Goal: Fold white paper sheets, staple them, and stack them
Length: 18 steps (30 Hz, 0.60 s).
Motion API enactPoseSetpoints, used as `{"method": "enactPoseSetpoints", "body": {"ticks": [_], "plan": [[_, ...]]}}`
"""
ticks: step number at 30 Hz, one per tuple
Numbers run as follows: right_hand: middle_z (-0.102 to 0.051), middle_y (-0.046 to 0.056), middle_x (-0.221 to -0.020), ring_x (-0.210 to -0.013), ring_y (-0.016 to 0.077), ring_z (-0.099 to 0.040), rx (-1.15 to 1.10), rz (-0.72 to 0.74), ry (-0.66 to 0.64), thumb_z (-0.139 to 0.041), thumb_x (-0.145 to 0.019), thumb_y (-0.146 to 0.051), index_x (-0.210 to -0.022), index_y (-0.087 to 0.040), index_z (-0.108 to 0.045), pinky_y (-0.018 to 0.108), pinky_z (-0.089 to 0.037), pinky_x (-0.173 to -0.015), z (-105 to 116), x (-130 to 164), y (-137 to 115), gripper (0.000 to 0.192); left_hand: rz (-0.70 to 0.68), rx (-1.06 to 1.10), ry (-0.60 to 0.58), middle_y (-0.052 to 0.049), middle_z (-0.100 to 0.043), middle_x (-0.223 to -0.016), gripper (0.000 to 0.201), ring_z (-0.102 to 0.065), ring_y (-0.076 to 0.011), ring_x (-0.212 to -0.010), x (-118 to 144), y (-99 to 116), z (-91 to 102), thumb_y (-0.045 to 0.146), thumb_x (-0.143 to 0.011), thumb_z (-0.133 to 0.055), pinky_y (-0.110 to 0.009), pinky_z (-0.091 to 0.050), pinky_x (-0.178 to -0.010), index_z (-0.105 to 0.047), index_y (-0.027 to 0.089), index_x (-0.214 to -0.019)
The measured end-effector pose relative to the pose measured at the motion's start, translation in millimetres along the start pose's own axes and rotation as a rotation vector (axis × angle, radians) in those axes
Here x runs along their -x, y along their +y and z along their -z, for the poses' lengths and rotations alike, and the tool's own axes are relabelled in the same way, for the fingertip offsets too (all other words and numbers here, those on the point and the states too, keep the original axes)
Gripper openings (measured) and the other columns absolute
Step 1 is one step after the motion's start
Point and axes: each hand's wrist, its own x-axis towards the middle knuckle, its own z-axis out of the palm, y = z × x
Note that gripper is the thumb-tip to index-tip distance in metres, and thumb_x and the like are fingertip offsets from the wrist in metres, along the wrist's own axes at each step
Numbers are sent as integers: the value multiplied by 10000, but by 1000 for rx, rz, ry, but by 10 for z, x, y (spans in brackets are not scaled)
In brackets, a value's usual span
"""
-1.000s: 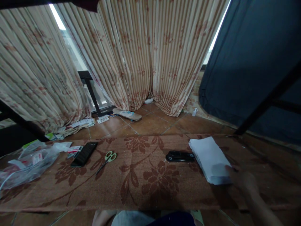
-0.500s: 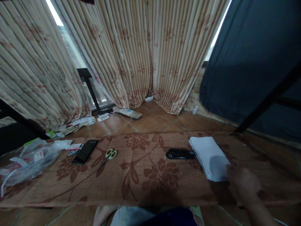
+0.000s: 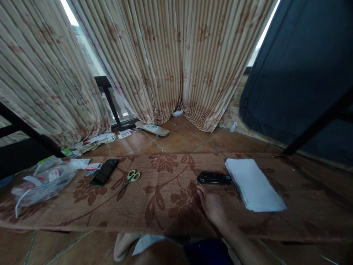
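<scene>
- I see one hand (image 3: pixel 211 206) only, coming up from the lower edge on the right arm; I take it as the right hand. The left is out of view.
- Right hand lies palm down on the brown floral mat (image 3: pixel 165 206), fingers loosely spread, gripping nothing.
- Its fingertips are near the black device (image 3: pixel 213 178), just short of it, not touching.
- The black device lies flat on the mat, its right end touching the stack of white paper (image 3: pixel 253 184).
- Further left on the mat: green-handled scissors (image 3: pixel 129 180), a black phone (image 3: pixel 104 172), a clear plastic bag (image 3: pixel 41 182).
- Behind: striped curtains (image 3: pixel 165 62), tiled floor (image 3: pixel 176 141).
</scene>
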Motion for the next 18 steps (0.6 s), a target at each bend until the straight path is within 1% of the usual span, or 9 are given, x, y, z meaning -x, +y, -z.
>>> {"method": "enactPoseSetpoints", "body": {"ticks": [3,5,6,8,10,12,14,16,18], "plan": [[-702,116,-1020,-934,208,-665,133,-176,-93,-335,-950,-281,-1187,-193,-565,305,-463,-808,-88,-226,-92,342,-100,94,-84,0,-642,-642,346,-553,-141,-529,-286,63,-153,555,-638,-681,-267,-441,-486,-713,308,-878],[-708,139,-960,-910,226,-672,172,-203,-103,-334,-948,-288,-1135,-175,-588,321,-466,-779,-115,-342,-99,335,-162,168,9,-3,-642,-695,327,-541,-107,-552,-573,-50,-146,484,-751,-621,-235,-450,-548,-673,236,-957],[-709,145,-935,-896,232,-675,179,-204,-101,-323,-948,-282,-1096,-170,-602,329,-468,-766,-126,-381,-98,335,-182,123,104,-9,-646,-734,279,-558,-108,-602,-732,-150,-111,418,-778,-614,-226,-457,-592,-662,206,-953],[-707,152,-896,-863,239,-679,199,-211,-99,-292,-945,-237,-1030,-161,-614,337,-468,-737,-146,-427,-98,341,-167,-14,339,-18,-657,-758,165,-588,-121,-684,-1052,-403,2,306,-806,-574,-219,-463,-658,-662,167,-821],[-702,167,-873,-832,243,-681,213,-208,-96,-276,-926,-167,-1009,-140,-605,339,-463,-712,-157,-450,-105,340,-130,-152,481,-29,-684,-844,168,-620,-136,-783,-1337,-649,140,225,-835,-506,-221,-471,-728,-661,162,-821],[-697,171,-841,-799,243,-679,213,-194,-98,-278,-910,-131,-995,-123,-594,331,-454,-692,-150,-455,-116,328,-60,-406,536,-22,-696,-903,210,-634,-125,-832,-1566,-817,262,179,-856,-458,-200,-468,-756,-665,174,-891],[-694,140,-808,-787,227,-673,204,-173,-103,-295,-914,-155,-969,-139,-589,308,-443,-688,-116,-419,-119,300,16,-608,558,-15,-699,-942,224,-638,-124,-859,-1746,-888,342,171,-859,-462,-199,-465,-775,-664,199,-953],[-682,81,-764,-755,188,-659,136,-134,-111,-302,-926,-204,-910,-172,-582,270,-432,-679,-56,-298,-97,282,60,-698,564,-24,-695,-968,220,-636,-139,-887,-1890,-891,378,171,-846,-495,-217,-460,-801,-662,214,-982],[-651,27,-713,-688,152,-627,-55,-64,-137,-299,-930,-269,-827,-198,-558,239,-425,-649,22,-63,-23,288,78,-744,551,-38,-683,-999,210,-630,-158,-917,-2007,-876,384,174,-829,-528,-238,-453,-829,-663,221,-983]]}}
